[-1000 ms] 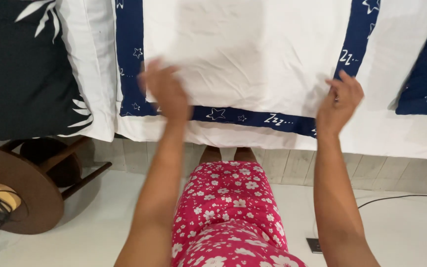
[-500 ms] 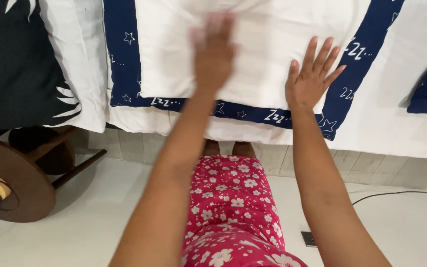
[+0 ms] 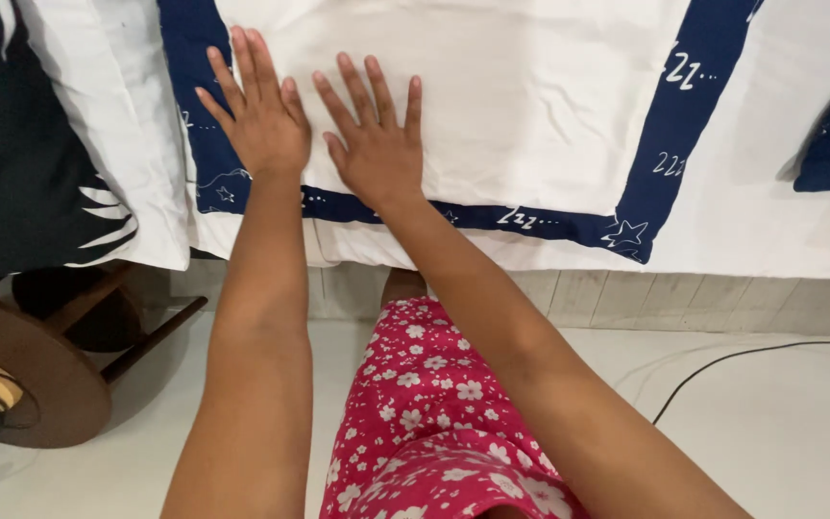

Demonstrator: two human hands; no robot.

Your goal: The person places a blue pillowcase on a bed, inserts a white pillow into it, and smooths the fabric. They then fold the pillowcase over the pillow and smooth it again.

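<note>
At far left a dark leaf-print cloth (image 3: 12, 163) hung over a round stool (image 3: 26, 375). The left hand (image 3: 259, 117) lay flat, fingers spread, on the sheet (image 3: 530, 106) near its blue border (image 3: 206, 135). Just beside it the right hand (image 3: 377, 144) pressed flat too, empty. A black cable (image 3: 751, 360) crossed the floor at right.

I see the cloth (image 3: 530, 106) spread flat on the bed: white centre panel, faintly creased, framed by a navy border with small white stars and letter marks. Its near edge runs along the bed's edge, slightly askew. Its left side is lightly wrinkled.
</note>
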